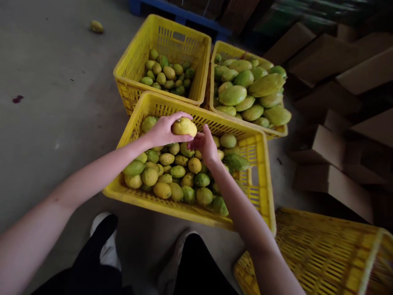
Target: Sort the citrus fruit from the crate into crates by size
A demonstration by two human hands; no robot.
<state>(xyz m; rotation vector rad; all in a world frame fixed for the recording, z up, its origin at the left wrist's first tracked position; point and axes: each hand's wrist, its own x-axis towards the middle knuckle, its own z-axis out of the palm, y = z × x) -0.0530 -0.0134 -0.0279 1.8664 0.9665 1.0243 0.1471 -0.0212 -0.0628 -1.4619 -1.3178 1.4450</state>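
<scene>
Above the front yellow crate [184, 215], my left hand [162, 130] is closed around a yellow lemon [184, 127], thumb underneath and fingers over the top. My right hand [208, 146] hovers just beside the lemon's lower right. Its thumb points up, apart from the curled fingers, and nothing shows in it. Whether its fingertips touch the lemon I cannot tell. Below both hands, the crate holds many green and yellow lemons [194, 165]. A longer, bumpy green fruit [237, 162] lies at their right side.
Behind stands a yellow crate [129, 88] with smaller green-yellow lemons [168, 73]. Right of it, another crate [284, 132] is heaped with large, long green fruits [233, 95]. A yellow crate [319, 250] lies at lower right. Cardboard boxes [325, 145] crowd the right. One lemon [97, 27] lies on the floor.
</scene>
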